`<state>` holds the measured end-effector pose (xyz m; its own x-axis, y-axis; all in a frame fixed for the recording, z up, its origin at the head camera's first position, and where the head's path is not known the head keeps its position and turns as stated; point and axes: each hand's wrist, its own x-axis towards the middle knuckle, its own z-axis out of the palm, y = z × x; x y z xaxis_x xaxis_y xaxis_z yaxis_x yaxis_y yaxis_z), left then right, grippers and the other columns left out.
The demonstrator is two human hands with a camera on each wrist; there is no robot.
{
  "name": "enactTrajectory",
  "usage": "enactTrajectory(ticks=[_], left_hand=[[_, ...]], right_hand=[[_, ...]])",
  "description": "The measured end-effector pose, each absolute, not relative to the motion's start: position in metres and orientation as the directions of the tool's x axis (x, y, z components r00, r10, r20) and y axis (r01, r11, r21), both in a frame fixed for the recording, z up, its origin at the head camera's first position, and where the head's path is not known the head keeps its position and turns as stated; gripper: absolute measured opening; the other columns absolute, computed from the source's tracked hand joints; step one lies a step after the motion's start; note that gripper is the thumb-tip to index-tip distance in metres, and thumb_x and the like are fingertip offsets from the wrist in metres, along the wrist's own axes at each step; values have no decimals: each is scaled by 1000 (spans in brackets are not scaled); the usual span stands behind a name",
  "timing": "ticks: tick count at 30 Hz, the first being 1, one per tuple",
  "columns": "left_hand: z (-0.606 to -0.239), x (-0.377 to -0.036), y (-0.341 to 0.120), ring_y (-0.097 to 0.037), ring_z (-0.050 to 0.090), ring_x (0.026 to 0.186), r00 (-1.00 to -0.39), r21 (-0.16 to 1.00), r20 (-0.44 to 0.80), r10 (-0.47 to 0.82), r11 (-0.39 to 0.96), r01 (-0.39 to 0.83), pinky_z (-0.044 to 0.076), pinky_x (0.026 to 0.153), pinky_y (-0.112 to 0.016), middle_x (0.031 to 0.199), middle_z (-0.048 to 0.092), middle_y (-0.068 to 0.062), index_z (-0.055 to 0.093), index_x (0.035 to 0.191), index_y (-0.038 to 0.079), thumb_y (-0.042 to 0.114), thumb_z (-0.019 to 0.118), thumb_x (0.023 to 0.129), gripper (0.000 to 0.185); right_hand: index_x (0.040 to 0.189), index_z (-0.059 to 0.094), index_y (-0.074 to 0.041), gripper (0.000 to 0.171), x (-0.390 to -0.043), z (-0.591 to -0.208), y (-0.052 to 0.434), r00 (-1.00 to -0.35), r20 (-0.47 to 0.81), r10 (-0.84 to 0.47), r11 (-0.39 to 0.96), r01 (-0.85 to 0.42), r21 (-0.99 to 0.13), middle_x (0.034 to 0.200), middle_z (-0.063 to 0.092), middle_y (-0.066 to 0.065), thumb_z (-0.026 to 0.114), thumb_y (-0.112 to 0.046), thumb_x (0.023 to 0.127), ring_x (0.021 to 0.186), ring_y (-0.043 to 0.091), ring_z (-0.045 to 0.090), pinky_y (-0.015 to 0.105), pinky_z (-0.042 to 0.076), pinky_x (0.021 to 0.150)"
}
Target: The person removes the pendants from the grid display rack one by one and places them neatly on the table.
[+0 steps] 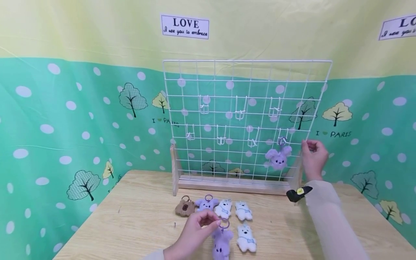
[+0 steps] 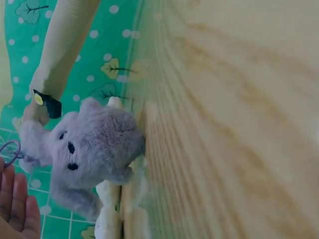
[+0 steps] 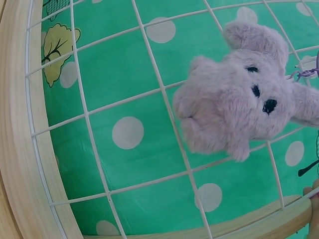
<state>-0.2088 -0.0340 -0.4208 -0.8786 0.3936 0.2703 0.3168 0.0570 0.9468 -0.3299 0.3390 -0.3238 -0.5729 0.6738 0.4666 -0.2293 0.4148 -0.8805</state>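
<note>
My left hand (image 1: 195, 231) pinches the purple ring of a lilac plush keychain (image 1: 222, 243) with big ears, which hangs low over the table front; the left wrist view shows its furry body (image 2: 102, 142) close up. My right hand (image 1: 314, 158) grips the right edge of a white wire grid rack (image 1: 232, 80), near the top of its wooden side foot. Just left of that hand, another lilac plush keychain (image 1: 278, 159) hangs from a hook in the lower row; it fills much of the right wrist view.
On the wooden table (image 1: 130, 213) lie a brown plush keychain (image 1: 185, 208), a lilac one (image 1: 206, 205) and three white bear keychains (image 1: 246, 238). Several white hooks (image 1: 240, 113) are fixed on the grid. A patterned curtain (image 1: 65, 119) hangs behind.
</note>
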Motion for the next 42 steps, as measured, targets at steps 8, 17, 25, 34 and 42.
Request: enactTrajectory(ticks=[8,17,25,34,42], left_hand=[[-429,-228,-18,-3,56,73,-921,956,243,305,89,281,49,67,-17,88,66,-12,65,92,-1,13,68,85,15],[-441,-244,-8,-3,56,72,-943,959,207,261,137,248,48,66,-16,84,66,-8,65,90,-1,9,69,83,13],[-446,-246,-5,-5,53,66,-951,959,161,265,186,214,46,60,-15,78,65,-7,66,87,-1,3,68,81,8],[-446,-245,-3,-5,53,65,-952,947,139,272,245,208,47,59,-15,77,65,-5,66,86,-1,3,69,80,8],[-422,-250,9,-6,57,71,-935,951,161,316,203,232,48,64,-17,82,67,-2,67,91,5,12,69,84,11]], right_hand=[[104,63,-11,24,-331,-326,340,-569,474,672,418,-237,-877,85,51,-19,60,-31,92,81,-3,48,10,42,71],[105,63,-11,26,-333,-325,341,-573,468,673,413,-233,-880,86,52,-19,59,-32,92,83,-2,49,12,42,72],[104,63,-11,23,-332,-326,341,-570,471,673,405,-250,-880,85,52,-18,60,-31,92,82,-1,49,11,42,70],[106,63,-10,26,-331,-324,340,-576,466,672,406,-239,-882,86,52,-18,59,-32,92,83,-1,49,11,42,72],[105,63,-10,26,-331,-325,341,-575,468,671,406,-244,-881,86,52,-18,59,-32,92,82,-1,48,11,42,70]])
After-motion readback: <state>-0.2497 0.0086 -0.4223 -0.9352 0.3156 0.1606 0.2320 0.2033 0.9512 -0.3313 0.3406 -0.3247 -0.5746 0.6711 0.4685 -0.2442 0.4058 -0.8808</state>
